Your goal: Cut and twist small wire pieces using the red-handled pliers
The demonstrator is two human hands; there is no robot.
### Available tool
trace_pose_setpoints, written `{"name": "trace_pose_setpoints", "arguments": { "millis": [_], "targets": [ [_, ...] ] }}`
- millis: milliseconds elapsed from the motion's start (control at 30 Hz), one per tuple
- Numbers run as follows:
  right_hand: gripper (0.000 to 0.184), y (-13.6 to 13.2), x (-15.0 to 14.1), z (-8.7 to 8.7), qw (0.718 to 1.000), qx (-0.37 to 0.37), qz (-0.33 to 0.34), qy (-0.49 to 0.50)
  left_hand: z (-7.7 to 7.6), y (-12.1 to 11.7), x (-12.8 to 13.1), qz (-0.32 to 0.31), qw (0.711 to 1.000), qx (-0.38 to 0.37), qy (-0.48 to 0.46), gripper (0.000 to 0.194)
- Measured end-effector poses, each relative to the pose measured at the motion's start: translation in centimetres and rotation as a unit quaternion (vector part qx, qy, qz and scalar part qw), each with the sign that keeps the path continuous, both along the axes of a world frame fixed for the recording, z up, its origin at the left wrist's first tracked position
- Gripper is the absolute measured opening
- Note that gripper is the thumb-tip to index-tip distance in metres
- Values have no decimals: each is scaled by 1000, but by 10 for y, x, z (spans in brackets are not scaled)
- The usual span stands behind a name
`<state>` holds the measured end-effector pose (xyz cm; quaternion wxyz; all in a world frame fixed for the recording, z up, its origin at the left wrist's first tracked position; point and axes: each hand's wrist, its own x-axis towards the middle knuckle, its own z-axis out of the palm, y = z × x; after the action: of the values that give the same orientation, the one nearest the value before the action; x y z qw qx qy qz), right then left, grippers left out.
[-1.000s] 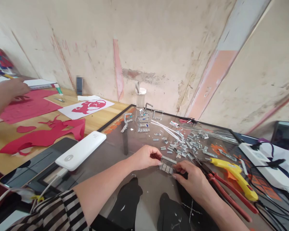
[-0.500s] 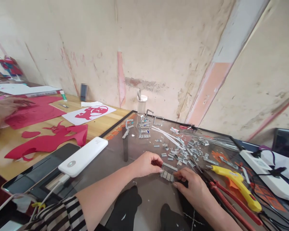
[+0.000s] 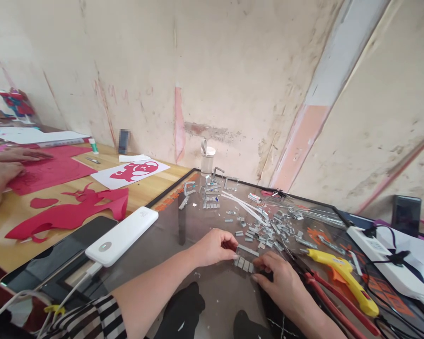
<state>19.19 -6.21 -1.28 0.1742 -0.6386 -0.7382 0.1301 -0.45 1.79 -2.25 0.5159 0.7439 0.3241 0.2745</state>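
Hands (image 3: 222, 247) either side of segmented metal pc (image 3: 244, 263).

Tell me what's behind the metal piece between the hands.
Behind the metal piece lie scattered metal bits and white strips, with a lidded jar farther back by the wall. Whatever is directly behind the left hand and right hand is hidden.

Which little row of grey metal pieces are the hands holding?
The nearest row of grey pieces, between the fingertips of left hand and right hand; the similar row near the lidded jar has no hand on it.
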Motion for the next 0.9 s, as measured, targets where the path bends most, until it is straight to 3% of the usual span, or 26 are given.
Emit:
{"name": "trace_pose_setpoints", "arguments": {
  "millis": [900],
  "targets": [
    [13, -6, -1, 5, 1000, 24, 4, -20, 1, 1, 1, 4, 1000, -16, 12, 17]
  ]
}}
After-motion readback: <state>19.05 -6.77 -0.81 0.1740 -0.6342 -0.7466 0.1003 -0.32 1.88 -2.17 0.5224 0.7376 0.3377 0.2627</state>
